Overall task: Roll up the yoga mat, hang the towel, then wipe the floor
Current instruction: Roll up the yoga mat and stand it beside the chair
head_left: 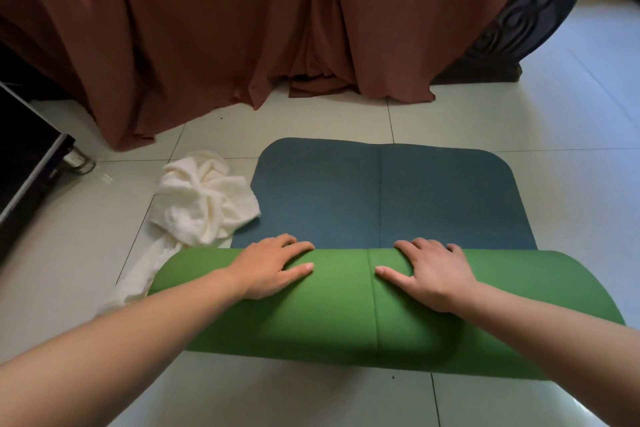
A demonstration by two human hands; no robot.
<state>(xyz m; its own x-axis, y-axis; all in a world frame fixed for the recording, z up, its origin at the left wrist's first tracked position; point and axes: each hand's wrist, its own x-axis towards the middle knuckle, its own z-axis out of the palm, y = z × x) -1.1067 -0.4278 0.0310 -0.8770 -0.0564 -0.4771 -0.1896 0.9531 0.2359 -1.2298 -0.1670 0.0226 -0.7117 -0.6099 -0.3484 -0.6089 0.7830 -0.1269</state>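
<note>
Both hands lie palm-down, fingers nearly straight, pressing rather than clutching: the left hand (277, 269) and right hand (433, 276) sit either side of the centre seam of the yoga mat (329, 315). Under them is its fat green roll. Just beyond the fingertips the blue stretch lies flat on the tiled floor (519, 107). The mat looks light, spongy and grippy, and would likely spring open if pressure eases, so flat palms near the middle suit it. Left of the left hand, the crumpled white towel (204, 204) touches the mat's edge. It looks limp and is best pinched at a corner. Beyond the hands hangs brown cloth (207, 28). No writing is readable.
</note>
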